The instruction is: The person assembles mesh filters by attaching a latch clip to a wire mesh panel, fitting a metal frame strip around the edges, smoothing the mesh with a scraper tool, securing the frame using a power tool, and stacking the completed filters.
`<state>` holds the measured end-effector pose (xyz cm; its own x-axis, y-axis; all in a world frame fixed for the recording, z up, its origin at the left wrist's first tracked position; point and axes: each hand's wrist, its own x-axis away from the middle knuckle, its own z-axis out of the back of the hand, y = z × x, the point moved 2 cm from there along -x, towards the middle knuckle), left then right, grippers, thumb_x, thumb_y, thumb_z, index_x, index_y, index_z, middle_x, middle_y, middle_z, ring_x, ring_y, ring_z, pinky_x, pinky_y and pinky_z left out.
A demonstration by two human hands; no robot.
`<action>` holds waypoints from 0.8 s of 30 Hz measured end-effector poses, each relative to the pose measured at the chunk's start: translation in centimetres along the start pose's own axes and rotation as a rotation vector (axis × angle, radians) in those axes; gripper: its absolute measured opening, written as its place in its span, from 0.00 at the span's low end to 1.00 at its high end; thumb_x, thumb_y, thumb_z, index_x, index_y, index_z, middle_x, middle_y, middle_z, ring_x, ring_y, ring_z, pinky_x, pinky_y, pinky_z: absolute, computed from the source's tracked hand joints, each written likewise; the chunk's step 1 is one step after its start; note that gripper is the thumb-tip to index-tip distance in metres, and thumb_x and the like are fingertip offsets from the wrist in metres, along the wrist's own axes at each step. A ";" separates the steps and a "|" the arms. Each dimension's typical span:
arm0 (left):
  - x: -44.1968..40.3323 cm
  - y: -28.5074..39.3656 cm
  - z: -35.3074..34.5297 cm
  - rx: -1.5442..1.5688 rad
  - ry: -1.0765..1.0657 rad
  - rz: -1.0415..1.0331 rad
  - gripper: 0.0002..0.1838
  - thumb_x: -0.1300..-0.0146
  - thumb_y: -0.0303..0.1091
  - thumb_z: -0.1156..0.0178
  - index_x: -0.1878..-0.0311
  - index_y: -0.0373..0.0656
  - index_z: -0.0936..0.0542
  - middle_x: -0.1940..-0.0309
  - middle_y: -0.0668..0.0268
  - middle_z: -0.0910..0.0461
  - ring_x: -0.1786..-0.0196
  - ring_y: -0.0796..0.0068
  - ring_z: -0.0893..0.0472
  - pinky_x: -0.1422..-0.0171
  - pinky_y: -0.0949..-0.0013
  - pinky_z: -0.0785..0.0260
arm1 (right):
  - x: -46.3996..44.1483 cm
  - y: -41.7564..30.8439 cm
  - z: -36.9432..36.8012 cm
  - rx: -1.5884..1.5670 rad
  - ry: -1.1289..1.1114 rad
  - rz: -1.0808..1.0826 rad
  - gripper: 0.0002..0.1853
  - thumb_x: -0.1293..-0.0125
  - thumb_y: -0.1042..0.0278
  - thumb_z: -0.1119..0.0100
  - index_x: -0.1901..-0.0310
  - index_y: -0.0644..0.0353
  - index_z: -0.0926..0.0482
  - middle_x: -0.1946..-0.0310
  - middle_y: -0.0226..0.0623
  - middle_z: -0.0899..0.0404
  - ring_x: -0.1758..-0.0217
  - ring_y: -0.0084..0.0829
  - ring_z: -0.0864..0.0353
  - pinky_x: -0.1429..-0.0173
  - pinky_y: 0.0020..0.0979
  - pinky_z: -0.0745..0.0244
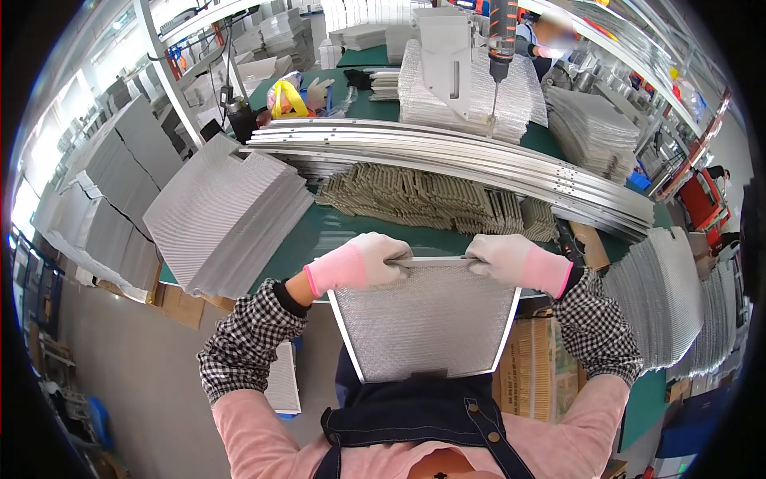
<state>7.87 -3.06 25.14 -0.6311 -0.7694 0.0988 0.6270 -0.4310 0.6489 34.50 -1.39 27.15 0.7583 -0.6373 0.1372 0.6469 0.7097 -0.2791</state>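
Observation:
A mesh filter panel (427,327) with a pale metal frame edging is held tilted in front of my body, over the near edge of the green table (311,239). Gloved in white and pink, my left hand (369,259) pinches its far edge near the left corner. My right hand (511,262) grips the same edge near the right corner, fingers closed. Just beyond the hands lies a row of small brownish metal pieces (415,195). Behind them, long aluminium strips (447,152) are stacked across the table.
Stacked mesh sheets stand on the left (223,219) and more mesh sheets (658,295) on the right. A power screwdriver (501,48) hangs above the strips. A cardboard box (527,371) sits below the table. Another person (546,40) is at the back right.

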 end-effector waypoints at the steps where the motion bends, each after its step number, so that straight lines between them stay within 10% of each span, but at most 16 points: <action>1: 0.0 -0.1 0.1 0.012 -0.005 -0.017 0.18 0.38 0.37 0.39 0.49 0.36 0.19 0.64 0.47 0.17 0.58 0.52 0.16 0.52 0.60 0.26 | 0.0 -0.3 0.0 0.060 0.033 0.000 0.16 0.31 0.55 0.41 0.55 0.62 0.22 0.60 0.41 0.20 0.56 0.44 0.17 0.51 0.40 0.21; 10: 1.0 0.3 -0.5 0.052 0.031 -0.025 0.18 0.39 0.36 0.38 0.50 0.33 0.19 0.65 0.48 0.18 0.61 0.56 0.16 0.53 0.61 0.26 | -0.8 -0.9 -0.5 0.330 0.201 0.159 0.18 0.39 0.50 0.34 0.70 0.59 0.22 0.75 0.39 0.21 0.70 0.41 0.17 0.66 0.39 0.23; 24: 0.9 0.0 0.5 0.034 0.091 -0.013 0.17 0.43 0.36 0.35 0.56 0.33 0.17 0.72 0.51 0.19 0.69 0.60 0.19 0.60 0.64 0.28 | -1.2 -1.3 0.2 0.237 0.227 0.238 0.15 0.39 0.55 0.33 0.61 0.58 0.21 0.67 0.38 0.20 0.62 0.38 0.17 0.58 0.37 0.21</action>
<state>7.12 -3.50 25.56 -0.5943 -0.8039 0.0223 0.6018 -0.4262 0.6754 32.77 -1.49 27.53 0.8690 -0.4786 -0.1259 0.4766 0.8778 -0.0476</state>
